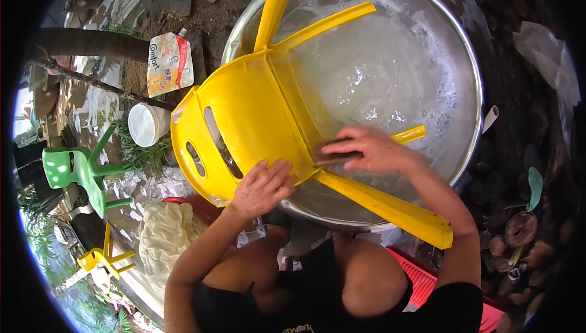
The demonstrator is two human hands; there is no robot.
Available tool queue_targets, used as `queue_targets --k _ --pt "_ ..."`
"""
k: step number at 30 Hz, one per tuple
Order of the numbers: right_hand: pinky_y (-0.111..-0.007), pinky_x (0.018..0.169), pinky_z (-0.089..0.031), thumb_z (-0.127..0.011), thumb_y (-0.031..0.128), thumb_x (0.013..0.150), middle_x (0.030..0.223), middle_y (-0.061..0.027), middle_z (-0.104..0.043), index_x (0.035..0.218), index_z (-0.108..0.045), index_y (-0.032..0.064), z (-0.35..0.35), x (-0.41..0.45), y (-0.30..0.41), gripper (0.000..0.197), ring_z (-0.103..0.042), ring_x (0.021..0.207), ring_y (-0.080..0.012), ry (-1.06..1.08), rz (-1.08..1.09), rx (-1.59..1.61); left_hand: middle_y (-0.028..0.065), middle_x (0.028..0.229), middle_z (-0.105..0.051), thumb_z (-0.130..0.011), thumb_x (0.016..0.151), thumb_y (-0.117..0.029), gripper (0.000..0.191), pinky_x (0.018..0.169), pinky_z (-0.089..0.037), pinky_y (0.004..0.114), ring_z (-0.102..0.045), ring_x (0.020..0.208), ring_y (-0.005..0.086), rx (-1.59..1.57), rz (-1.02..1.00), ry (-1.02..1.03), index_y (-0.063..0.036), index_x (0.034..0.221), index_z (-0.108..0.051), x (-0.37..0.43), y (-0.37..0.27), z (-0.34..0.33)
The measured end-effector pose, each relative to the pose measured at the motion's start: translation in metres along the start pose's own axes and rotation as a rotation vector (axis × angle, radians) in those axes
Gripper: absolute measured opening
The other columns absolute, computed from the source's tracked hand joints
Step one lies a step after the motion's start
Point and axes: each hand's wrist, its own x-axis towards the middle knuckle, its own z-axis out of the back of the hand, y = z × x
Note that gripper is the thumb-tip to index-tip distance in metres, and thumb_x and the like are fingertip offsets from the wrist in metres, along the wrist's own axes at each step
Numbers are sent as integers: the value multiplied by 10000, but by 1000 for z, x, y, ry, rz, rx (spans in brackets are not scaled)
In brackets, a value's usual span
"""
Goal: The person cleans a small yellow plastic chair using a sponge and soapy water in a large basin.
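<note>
A yellow plastic chair [249, 108] lies tipped across the rim of a large metal basin [474, 99], its backrest jutting out to the left. Part of its seat and some of its legs dip into cloudy, sudsy water [366, 72]. My left hand [264, 189] presses on the near edge of the backrest, fingers spread. In my right hand [377, 150] is a dark scrubbing brush [336, 152], held against the chair where seat and back meet. Blur hides the brush's details, and the submerged seat is hard to make out.
Left of the basin are a Comfort pouch [169, 65] and a white plastic tub [149, 124]. A green chair [84, 168] and another yellow chair [103, 259] stand farther left. Pale cloth [167, 241] is heaped by my left arm. A red plastic washboard-like piece [419, 278] sits by my right knee.
</note>
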Motion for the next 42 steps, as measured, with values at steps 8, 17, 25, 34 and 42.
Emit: queue_targets --k 8,17,25,34,42 --pt "-402 891 -478 -683 216 782 1106 -121 -588 1270 -590 237 2 5 -59 498 -564 1020 -333 -194 -698 -366 40 1266 -577 -695 806 -294 245 1057 -315 402 -513 1221 192 -22 5 -25 -186 996 -585 6 1 -2" --pt "-404 910 -433 -730 168 740 1151 -68 -587 1252 -607 218 -35 -39 6 528 -545 1054 -292 -8 -294 -66 53 1276 -576 -695 808 -287 252 1063 -311 395 -518 1220 196 -38 8 -64 -176 1006 -587 2 2 -5" --pt "-414 926 -401 -671 91 722 1236 -69 -550 1260 -609 282 -3 -145 10 575 -523 1082 -282 -319 -623 -597 59 1260 -570 -540 823 -190 196 1063 -335 387 -492 1235 191 -34 -15 -29 -157 1015 -562 7 -3 -1" --pt "-486 885 -431 -629 164 813 1184 -196 -530 1382 -471 242 -96 -83 26 596 -537 1033 -382 -771 -811 -469 72 1234 -566 -581 824 -214 154 1094 -299 415 -467 1246 213 -111 62 -50 -146 962 -565 17 -5 -1" --pt "-310 917 -437 -643 207 890 1161 -105 -588 1400 -441 45 -98 -76 36 572 -549 1050 -179 -836 -896 634 106 1018 -613 -634 832 -186 145 1043 -350 450 -539 1139 278 -132 148 -62 -95 939 -602 37 -28 -8"
